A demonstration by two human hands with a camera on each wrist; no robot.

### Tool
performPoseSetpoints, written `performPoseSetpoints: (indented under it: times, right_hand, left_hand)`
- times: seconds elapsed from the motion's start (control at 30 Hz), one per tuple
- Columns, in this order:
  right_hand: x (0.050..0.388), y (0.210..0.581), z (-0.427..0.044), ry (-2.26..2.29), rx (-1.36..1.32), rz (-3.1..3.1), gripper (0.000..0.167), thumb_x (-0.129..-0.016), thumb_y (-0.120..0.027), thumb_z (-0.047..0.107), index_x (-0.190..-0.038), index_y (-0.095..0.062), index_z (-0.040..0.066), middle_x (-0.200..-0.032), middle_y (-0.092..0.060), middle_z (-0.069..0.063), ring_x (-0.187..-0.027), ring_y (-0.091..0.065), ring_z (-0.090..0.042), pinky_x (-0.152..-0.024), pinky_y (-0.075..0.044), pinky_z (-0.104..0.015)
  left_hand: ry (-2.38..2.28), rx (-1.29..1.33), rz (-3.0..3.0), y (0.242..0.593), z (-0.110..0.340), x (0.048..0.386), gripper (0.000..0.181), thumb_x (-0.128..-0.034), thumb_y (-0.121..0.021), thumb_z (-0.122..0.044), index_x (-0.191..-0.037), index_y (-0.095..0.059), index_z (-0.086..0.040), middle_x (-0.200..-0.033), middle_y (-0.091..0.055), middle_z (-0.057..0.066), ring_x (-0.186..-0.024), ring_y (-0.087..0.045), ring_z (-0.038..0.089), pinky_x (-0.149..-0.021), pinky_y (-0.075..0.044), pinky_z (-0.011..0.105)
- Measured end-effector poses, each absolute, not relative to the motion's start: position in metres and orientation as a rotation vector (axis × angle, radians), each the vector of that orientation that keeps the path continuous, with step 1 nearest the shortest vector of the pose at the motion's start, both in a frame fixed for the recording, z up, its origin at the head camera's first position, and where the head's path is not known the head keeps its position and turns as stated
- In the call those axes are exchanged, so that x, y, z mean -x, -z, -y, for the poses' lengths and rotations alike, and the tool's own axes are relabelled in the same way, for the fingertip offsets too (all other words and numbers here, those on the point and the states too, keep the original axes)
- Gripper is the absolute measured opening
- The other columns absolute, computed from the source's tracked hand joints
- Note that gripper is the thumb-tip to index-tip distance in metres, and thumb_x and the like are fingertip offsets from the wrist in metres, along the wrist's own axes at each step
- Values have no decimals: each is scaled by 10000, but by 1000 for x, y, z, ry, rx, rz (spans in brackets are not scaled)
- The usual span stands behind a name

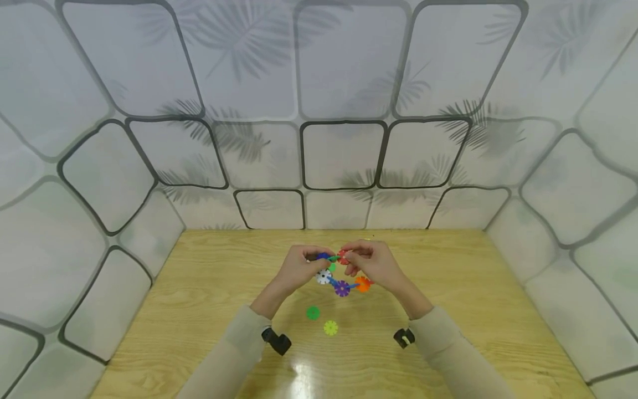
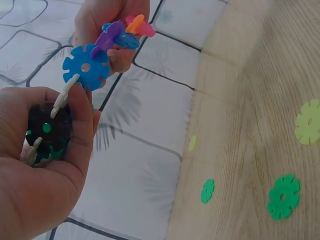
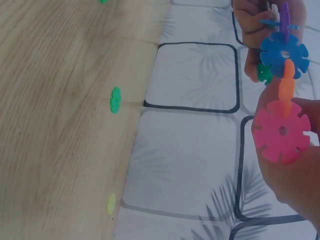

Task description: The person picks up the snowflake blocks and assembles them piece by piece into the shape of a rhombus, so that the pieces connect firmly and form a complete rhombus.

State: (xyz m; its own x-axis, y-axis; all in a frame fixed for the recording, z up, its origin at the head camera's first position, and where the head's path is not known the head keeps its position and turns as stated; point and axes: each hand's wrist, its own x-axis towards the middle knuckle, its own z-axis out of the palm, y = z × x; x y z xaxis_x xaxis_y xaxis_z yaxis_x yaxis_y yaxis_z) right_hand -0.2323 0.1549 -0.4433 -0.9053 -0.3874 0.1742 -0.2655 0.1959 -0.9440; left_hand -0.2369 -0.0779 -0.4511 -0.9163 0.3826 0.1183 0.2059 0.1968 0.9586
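Both hands are raised close together over the table. My left hand [image 1: 305,267] holds a chain of interlocking plastic snowflake discs, with a black disc [image 2: 47,125] in its palm side and a white disc [image 2: 65,97] beside it. From there the chain hangs through a blue disc [image 2: 86,67], a purple disc [image 1: 341,288] and an orange disc [image 1: 363,284] to a pink disc [image 3: 281,131]. My right hand [image 1: 375,265] pinches a red disc [image 1: 343,256]. It meets a green disc [image 1: 333,259] at the left fingertips; whether they are joined I cannot tell.
On the wooden table [image 1: 209,332] lie a loose green disc [image 1: 313,313], a yellow-green disc [image 1: 330,328] and another green disc [image 2: 207,191]. A yellow disc [image 3: 111,204] lies near the far edge. Patterned wall covering [image 1: 344,155] encloses the back and sides.
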Motion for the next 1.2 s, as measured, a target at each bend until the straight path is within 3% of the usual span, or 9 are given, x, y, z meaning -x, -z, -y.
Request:
performPoseSetpoints:
  times: [0.17,0.4,0.6,0.8,0.87,0.97,1.1,1.2]
  right_hand:
    - [233,445,-156,1809,640,-2348,234,-1065,-618,65,-1233,-704,-73,-880,-753,-258,-729,-758,-319,-675,-665,-388]
    - [233,450,-156,1789,619,-2361,231,-1064,-632,98,-1238,-702,-37,-826,-748,-202,-720,-746,-310,-670,-653,-328]
    - [233,454,-156,1772,643,-2357,204,-1067,-628,100,-1232,-694,2,-802,-746,-159,-757,-730,-448,-669,-653,-326]
    - [232,453,-156,1729,695,-2401,184,-1063,-633,105,-1206,-703,11,-816,-740,-143,-693,-715,-202,-616,-618,-313]
    - [231,452,-156,1718,710,-2415,187,-1064,-632,104,-1205,-706,6,-845,-738,-177,-703,-711,-216,-635,-621,-341]
    - [230,451,-157,1713,721,-2421,187,-1067,-628,107,-1208,-709,14,-870,-735,-163,-717,-706,-191,-676,-624,-330]
    - [232,455,-157,1726,731,-2408,181,-1064,-631,102,-1200,-708,10,-876,-732,-105,-710,-689,-110,-672,-607,-278]
    - [232,456,-156,1730,735,-2406,179,-1062,-632,94,-1194,-707,0,-887,-733,-114,-705,-686,-107,-666,-605,-273]
  left_hand:
    - [-1767,-589,-2300,450,82,236,285,-971,-689,-71,-1244,-763,-38,-1148,-784,170,-753,-626,100,-598,-502,230]
    - [-1697,-621,-2245,452,86,238,352,-989,-717,-139,-1340,-718,-114,-1275,-745,147,-898,-714,110,-705,-632,339]
    - [-1598,-680,-2225,452,88,238,376,-1006,-720,-184,-1377,-691,-129,-1309,-720,144,-934,-720,133,-724,-627,303]
    - [-1526,-743,-2210,451,87,239,402,-1000,-730,-151,-1389,-670,-66,-1128,-784,158,-855,-737,113,-742,-654,424]
    - [-1510,-760,-2211,450,87,240,411,-998,-734,-151,-1388,-666,-43,-1070,-794,170,-797,-733,109,-730,-650,482]
    - [-1488,-769,-2225,450,86,240,429,-995,-737,-160,-1395,-658,-27,-1075,-792,177,-767,-718,94,-678,-629,372]
    - [-1497,-791,-2212,449,86,240,420,-1011,-709,-150,-1397,-647,5,-1057,-789,236,-782,-768,183,-644,-595,253]
    - [-1504,-812,-2195,448,86,240,411,-1019,-691,-139,-1393,-640,23,-1031,-790,246,-819,-795,244,-665,-624,271]
